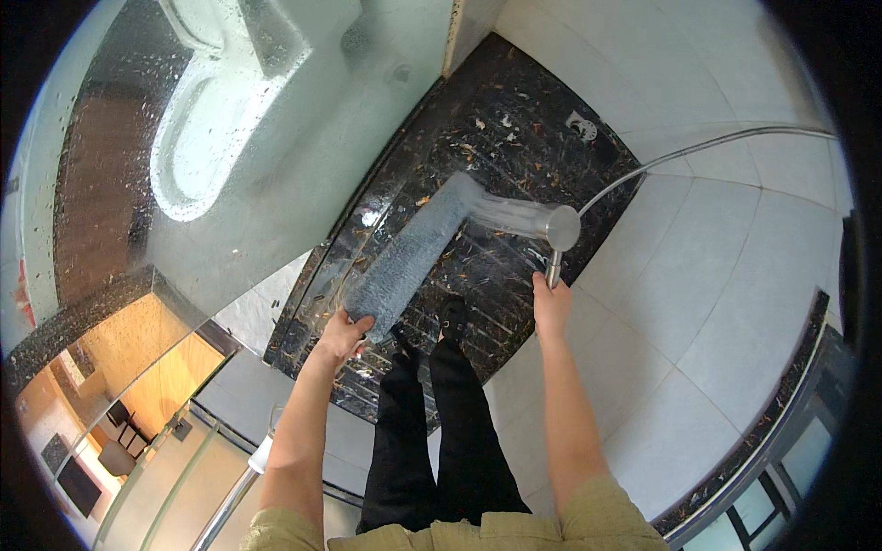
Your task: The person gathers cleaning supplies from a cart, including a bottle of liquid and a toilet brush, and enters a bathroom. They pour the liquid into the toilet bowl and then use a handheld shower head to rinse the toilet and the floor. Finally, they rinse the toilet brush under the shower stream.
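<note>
My left hand (pixel 344 337) grips the near end of a long grey-blue fluffy mop pad (pixel 413 255), thumb on top. The pad slants away from me above the dark stone-patterned shower floor (pixel 524 144). In my right hand (pixel 551 306) is the metal handle of a round hand shower (pixel 563 227), its head turned to the left. A stream of water (pixel 506 213) runs from the head onto the far end of the pad. A metal shower hose (pixel 689 148) curves away from behind the head to the right.
Wet glass (pixel 386 131) stands on the left, with a white toilet (pixel 207 144) seen through it. A metal drain cover (pixel 581 127) lies at the far corner. Pale wall tiles (pixel 682 275) rise on the right. A chrome pole (pixel 227 506) with a white collar is at lower left.
</note>
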`<state>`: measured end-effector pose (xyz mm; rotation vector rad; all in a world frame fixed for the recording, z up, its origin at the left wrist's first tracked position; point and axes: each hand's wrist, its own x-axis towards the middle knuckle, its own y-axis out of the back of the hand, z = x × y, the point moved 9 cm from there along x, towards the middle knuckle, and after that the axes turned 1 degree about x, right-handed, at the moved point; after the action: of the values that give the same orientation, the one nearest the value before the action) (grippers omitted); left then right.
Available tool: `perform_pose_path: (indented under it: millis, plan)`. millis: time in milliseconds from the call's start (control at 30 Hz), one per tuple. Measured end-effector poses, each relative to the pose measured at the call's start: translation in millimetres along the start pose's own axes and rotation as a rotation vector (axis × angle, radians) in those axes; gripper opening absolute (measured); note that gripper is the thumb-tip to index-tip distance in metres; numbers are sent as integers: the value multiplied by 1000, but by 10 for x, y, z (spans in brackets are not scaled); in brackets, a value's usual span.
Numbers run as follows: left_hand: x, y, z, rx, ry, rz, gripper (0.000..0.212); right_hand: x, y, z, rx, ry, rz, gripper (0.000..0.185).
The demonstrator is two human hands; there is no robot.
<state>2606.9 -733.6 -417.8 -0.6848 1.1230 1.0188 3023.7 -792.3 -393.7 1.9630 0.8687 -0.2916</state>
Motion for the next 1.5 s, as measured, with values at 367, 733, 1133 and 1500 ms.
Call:
perform_pose_path:
  millis: [367, 733, 1133, 1500]
  plan:
    - [-81, 85, -29, -140, 11, -75, 74, -1126, -901, -475, -10, 367, -464, 25]
    - [14, 292, 77, 36, -234, 92, 105, -1749, -1442, -687, 128, 363, -694, 25]
    - [-68, 457, -33, 85, 19, 48, 38, -1640, -1781, -753, -86, 612, -591, 38]
    - [44, 536, -592, -53, 120, 115, 30, -570, -2749, -104, -458, 650, -614, 43]
